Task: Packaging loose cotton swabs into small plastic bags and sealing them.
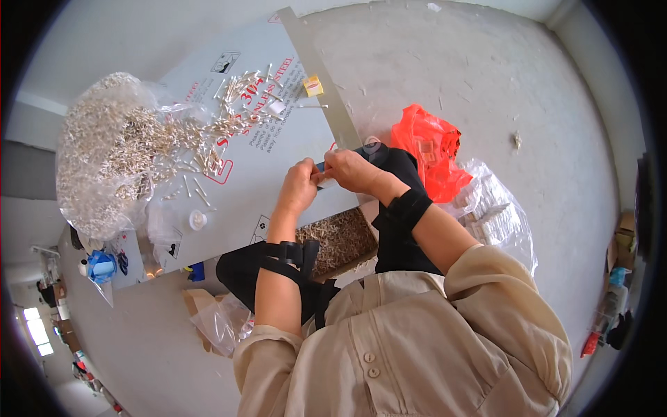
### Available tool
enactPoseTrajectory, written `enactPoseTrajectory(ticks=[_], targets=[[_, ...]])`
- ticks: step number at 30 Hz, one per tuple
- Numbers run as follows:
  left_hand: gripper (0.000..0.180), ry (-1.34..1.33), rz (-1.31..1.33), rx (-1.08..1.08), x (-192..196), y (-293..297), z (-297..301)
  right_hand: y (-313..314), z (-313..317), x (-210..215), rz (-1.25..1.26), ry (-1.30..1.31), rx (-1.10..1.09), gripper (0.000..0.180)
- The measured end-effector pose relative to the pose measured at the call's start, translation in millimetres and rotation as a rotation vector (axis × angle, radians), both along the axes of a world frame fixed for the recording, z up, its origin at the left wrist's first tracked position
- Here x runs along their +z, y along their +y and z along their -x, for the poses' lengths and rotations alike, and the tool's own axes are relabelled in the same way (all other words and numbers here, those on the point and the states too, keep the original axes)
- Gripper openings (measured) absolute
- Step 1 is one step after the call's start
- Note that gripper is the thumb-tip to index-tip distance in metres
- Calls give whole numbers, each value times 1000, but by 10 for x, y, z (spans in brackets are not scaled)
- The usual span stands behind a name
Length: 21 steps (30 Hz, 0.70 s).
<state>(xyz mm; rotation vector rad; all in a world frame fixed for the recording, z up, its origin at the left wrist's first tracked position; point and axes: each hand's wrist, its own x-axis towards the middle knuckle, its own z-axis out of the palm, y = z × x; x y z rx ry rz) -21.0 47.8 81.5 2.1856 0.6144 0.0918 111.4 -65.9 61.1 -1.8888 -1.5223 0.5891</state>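
My left hand point(300, 186) and my right hand point(354, 172) meet over the table's near right edge, fingers pinched together. Between them shows a small bluish and whitish thing, mostly hidden by the fingers; I cannot make out its kind. Beyond my hands, loose cotton swabs point(208, 139) lie spread over the table point(278, 163), which has a grey film with red print. They spill from a large see-through bag point(104, 153) full of swabs at the left. A small yellow box point(313, 85) sits near the table's far right edge.
A round white tub point(198, 220) stands near the table's front. Below my hands is a cardboard box point(367, 233) filled with small brownish pieces. At right lie a red plastic bag point(431, 156) and a see-through bag of white packs point(495, 219). A blue bundle point(101, 266) sits at the left corner.
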Motion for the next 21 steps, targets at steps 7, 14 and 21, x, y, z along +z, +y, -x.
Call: enactPoseTrajectory(ticks=[7, 14, 21], targets=[[8, -239, -429, 27, -39, -135, 88, -81, 51, 167, -392, -180, -22, 10], [19, -260, -512, -25, -666, -410, 474, -392, 444, -482, -286, -388, -15, 11], [64, -109, -638, -151, -500, -506, 493, -429, 468, -537, -331, -405, -62, 14]])
